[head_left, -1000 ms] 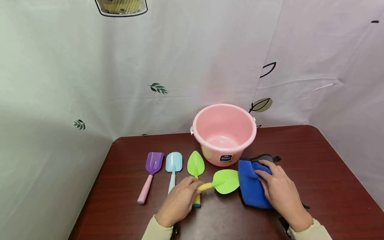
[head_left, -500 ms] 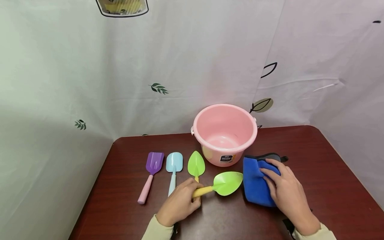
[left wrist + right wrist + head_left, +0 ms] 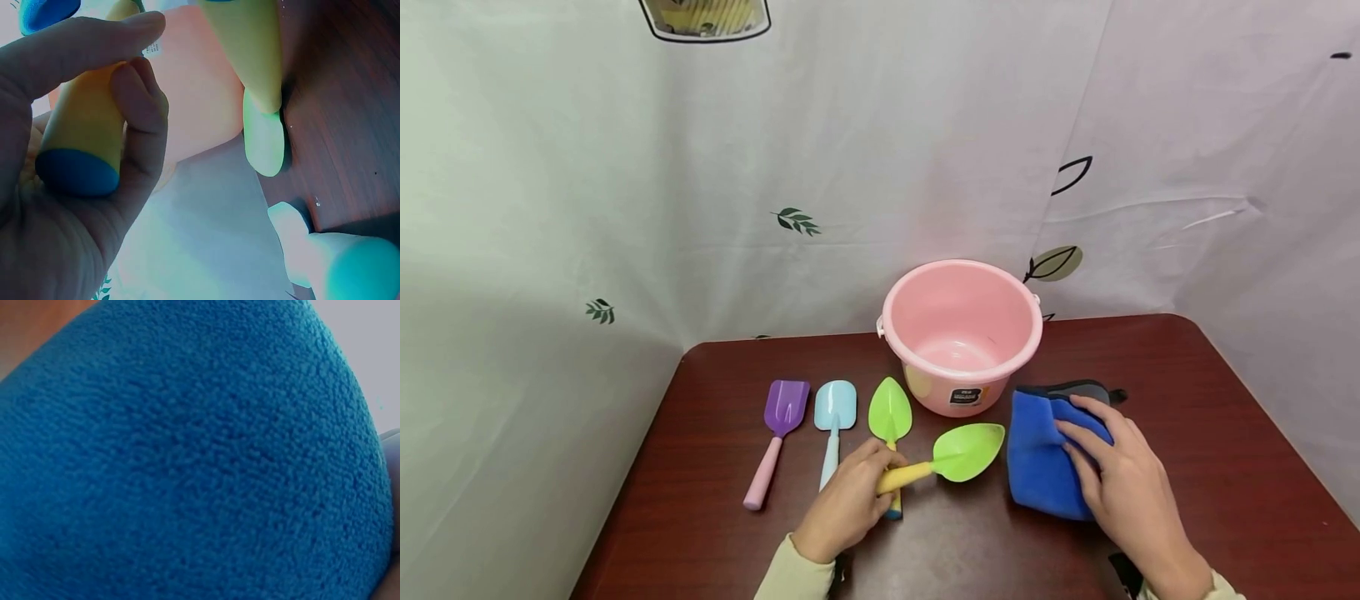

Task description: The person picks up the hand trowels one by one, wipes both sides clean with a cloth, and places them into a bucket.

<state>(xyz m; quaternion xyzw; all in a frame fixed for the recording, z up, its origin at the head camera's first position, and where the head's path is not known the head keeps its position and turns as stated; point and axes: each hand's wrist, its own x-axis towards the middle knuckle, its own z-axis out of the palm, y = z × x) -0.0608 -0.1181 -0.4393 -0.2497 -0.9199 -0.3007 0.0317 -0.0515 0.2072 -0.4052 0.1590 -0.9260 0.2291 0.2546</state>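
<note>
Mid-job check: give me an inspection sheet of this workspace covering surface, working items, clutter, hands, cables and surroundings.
Surface: dark red-brown table, wood-grained.
Working items: yellow-handled green trowel, blade toward the blue cloth; a grey, black-edged piece shows behind the cloth.
Clutter: purple shovel, light-blue shovel and second trowel, side by side; pink bucket upright behind the green trowel.
Left hand: grips the green trowel's handle.
Right hand: holds the blue cloth.
Cables: nothing seen.
Surroundings: pale backdrop with leaf prints, creased at right.
</note>
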